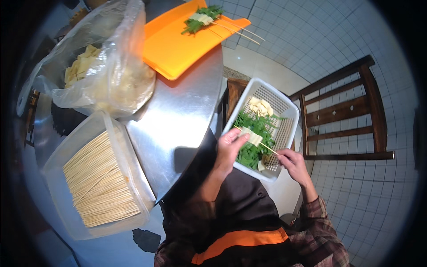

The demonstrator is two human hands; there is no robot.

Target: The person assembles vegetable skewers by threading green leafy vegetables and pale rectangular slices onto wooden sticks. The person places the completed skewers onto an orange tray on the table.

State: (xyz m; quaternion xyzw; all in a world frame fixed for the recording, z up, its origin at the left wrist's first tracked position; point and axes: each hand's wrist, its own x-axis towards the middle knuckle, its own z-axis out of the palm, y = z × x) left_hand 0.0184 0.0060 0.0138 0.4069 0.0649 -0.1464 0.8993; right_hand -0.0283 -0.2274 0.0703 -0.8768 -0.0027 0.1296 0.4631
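Over a white perforated plastic basket [289,115], my left hand [230,147] pinches a pale folded sheet of food [251,136], which looks like tofu skin. A thin wooden skewer [269,148] runs through it, and my right hand [292,163] grips the skewer's lower right end. Leafy greens [250,155] lie in the basket beneath, with a pile of pale folded pieces [261,106] above them and a small pale piece [261,165] near the lower edge. Any greens inside the held sheet are hard to make out.
A round metal table [186,110] holds an orange tray [173,50] with a wrapped bundle of greens [202,19] on skewers, a clear plastic bag [123,73] of pale sheets, and a plastic container [55,200] of many skewers [103,180]. A wooden chair [373,110] stands at the right.
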